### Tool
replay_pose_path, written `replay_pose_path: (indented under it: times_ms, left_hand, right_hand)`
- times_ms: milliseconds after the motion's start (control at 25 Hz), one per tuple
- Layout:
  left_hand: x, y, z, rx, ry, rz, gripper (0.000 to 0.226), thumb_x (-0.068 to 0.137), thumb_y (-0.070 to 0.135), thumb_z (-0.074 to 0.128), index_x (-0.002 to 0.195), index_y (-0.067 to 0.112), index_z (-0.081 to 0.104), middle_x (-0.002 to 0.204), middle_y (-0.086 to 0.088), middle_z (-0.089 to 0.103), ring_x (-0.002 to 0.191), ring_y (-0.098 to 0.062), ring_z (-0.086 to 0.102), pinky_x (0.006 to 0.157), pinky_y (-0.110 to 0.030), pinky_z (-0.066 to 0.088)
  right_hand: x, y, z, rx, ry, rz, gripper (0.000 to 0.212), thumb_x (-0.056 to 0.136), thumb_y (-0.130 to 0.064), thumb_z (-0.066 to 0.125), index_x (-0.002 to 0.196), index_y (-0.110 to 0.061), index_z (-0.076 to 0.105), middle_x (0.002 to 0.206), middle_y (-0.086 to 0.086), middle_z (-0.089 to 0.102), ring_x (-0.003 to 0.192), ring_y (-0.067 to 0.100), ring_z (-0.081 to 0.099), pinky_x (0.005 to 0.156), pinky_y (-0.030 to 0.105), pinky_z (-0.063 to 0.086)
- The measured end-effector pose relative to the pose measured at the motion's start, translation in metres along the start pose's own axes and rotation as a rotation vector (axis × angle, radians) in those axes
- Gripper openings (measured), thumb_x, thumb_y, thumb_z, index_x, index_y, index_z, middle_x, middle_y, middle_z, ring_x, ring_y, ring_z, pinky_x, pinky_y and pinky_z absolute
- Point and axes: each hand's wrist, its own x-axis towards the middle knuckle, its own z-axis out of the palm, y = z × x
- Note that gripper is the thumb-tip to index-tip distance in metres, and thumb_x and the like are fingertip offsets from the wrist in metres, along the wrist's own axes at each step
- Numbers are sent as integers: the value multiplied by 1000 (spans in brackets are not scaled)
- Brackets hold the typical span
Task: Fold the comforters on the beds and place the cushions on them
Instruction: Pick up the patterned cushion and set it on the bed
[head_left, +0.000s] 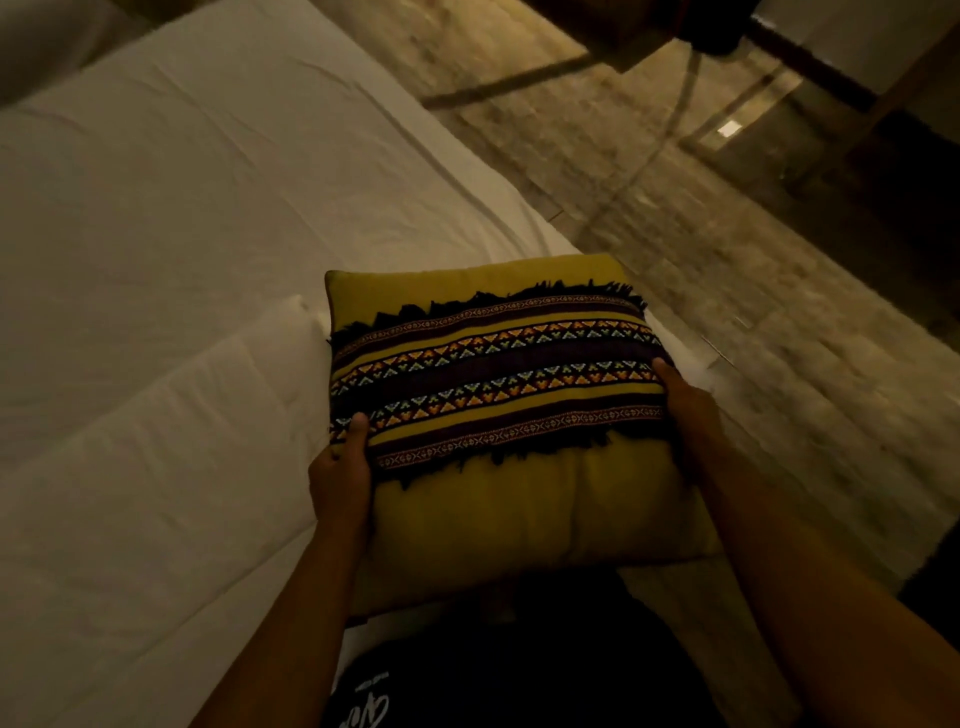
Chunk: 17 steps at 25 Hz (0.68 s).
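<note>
Both hands are engaged on the cushion (509, 415): the left hand (340, 467) is seen gripping its left edge, thumb laid on the patterned band and fingers hidden beneath; the right hand (685, 415) is seen clasping its right edge in the same manner, thumb on top. Neither hand is spread flat. The cushion is held face up, just above the edge of the bed (182, 234), beside the folded comforter (171, 457), which lies to the cushion's left. Whether its underside touches the bedding cannot be told.

It is judged that the placing step is in hand. A level carry should be kept, both edges being lowered together so that the cushion is not tilted toward the floor (727, 249) on its right. It should be shifted leftward onto the comforter before release, squared to the fold line, fringed band uppermost. Release is best made by both hands at once, after the weight is fully borne by the bedding.
</note>
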Motion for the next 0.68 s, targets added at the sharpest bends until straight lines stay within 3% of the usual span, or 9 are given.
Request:
replay_pose_path:
  times_ms: [40, 200, 360, 440, 560, 680]
  left_hand:
    - [2, 5, 18, -9, 22, -10, 63, 73, 73, 64, 97, 16, 72, 102, -6, 71, 96, -27, 66, 92, -51, 54]
    - [22, 4, 79, -12, 116, -104, 69, 70, 79, 62, 100, 17, 73, 103, -6, 72, 97, -26, 67, 92, -52, 54]
    - [42, -25, 134, -36, 168, -181, 73, 76, 80, 55, 113, 19, 68, 116, -3, 67, 106, -25, 62, 97, -51, 50]
    - [55, -51, 155, -82, 189, -239, 78, 76, 81, 54, 124, 21, 63, 124, -1, 64, 111, -25, 60, 100, -51, 49]
    - [71, -107, 170, -110, 174, -372, 85, 66, 91, 52, 128, 33, 59, 129, 1, 63, 116, -24, 60, 101, -52, 47]
    - [67, -144, 178, -175, 104, -450, 82, 68, 87, 55, 134, 38, 53, 134, 5, 61, 123, -23, 58, 104, -51, 46]
  right_hand:
    - [22, -15, 1, -36, -7, 6, 70, 84, -54, 65, 130, -2, 55, 111, 9, 61, 82, 24, 60, 72, 36, 53]
    - [107, -51, 10, -182, 36, 9, 72, 80, -62, 64, 119, -3, 62, 117, 15, 65, 98, 30, 62, 92, 46, 52]
    - [182, -55, 30, -356, 22, -47, 51, 84, -62, 59, 77, -11, 61, 97, 14, 63, 89, 29, 58, 91, 49, 50]
    - [214, -48, 41, -427, -5, -104, 52, 82, -67, 56, 67, -17, 59, 90, 14, 65, 83, 29, 58, 87, 49, 50]
    - [253, -29, 46, -446, -33, -152, 58, 70, -79, 56, 64, -21, 65, 77, 7, 68, 78, 26, 65, 76, 43, 52]
    - [276, -7, 39, -496, -87, -179, 47, 82, -69, 54, 80, -25, 70, 85, 1, 70, 84, 21, 66, 76, 37, 54]
